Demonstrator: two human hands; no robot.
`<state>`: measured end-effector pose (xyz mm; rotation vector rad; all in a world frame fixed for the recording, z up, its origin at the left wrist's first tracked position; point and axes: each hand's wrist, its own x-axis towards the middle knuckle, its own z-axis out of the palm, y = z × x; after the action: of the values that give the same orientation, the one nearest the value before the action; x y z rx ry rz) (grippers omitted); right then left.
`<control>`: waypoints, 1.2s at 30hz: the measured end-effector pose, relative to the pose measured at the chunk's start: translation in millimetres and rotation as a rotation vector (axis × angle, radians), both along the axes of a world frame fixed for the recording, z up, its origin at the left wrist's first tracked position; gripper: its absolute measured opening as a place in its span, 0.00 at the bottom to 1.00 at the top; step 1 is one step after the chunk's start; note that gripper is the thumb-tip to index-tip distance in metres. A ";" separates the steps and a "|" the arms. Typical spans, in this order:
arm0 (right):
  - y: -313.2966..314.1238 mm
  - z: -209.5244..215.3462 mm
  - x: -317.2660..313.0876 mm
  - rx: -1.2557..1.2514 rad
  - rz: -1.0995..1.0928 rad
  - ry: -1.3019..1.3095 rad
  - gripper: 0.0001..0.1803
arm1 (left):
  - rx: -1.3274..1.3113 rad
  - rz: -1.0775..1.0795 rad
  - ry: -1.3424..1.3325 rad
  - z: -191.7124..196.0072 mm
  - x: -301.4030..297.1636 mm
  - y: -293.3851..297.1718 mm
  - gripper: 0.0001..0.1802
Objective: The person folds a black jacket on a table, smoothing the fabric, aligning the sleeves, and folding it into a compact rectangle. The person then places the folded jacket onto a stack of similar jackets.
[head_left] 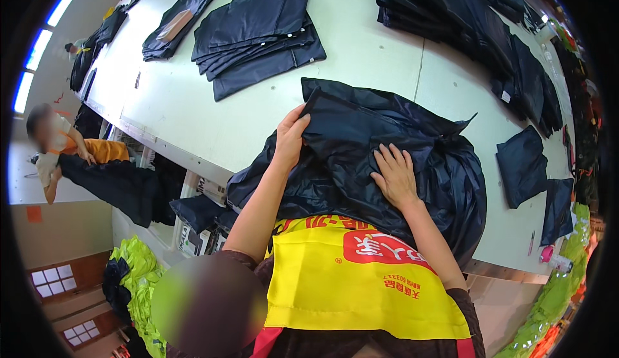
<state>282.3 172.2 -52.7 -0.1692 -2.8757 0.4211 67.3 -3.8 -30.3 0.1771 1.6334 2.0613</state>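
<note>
A dark navy garment of thin, shiny cloth lies spread and rumpled on the pale table in front of me. Part of it hangs over the near edge against my yellow apron. At its upper left corner, my left hand pinches the cloth edge between thumb and fingers. Flat on the middle of the garment rests my right hand, fingers spread, holding nothing.
Folded navy garments are stacked at the far left, and a larger pile stands far right. Folded pieces lie near the right edge, beside a small slim tool. Another person handles dark cloth on the left.
</note>
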 end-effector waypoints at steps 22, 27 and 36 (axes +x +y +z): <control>292.6 -32.2 359.8 0.034 -1.470 0.387 0.18 | -0.561 -0.238 0.987 60.3 37.6 34.3 0.11; 365.4 -125.1 521.2 0.253 -1.602 -0.109 0.22 | -0.697 -0.194 0.984 72.7 46.5 32.5 0.13; 402.1 -92.3 553.8 -0.003 -1.630 -0.547 0.22 | -0.811 0.059 0.920 84.1 71.6 61.6 0.14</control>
<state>836.1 574.3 -145.0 -2.5369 -2.0445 -0.0050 138.9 57.7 53.8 0.8704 2.8843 1.1993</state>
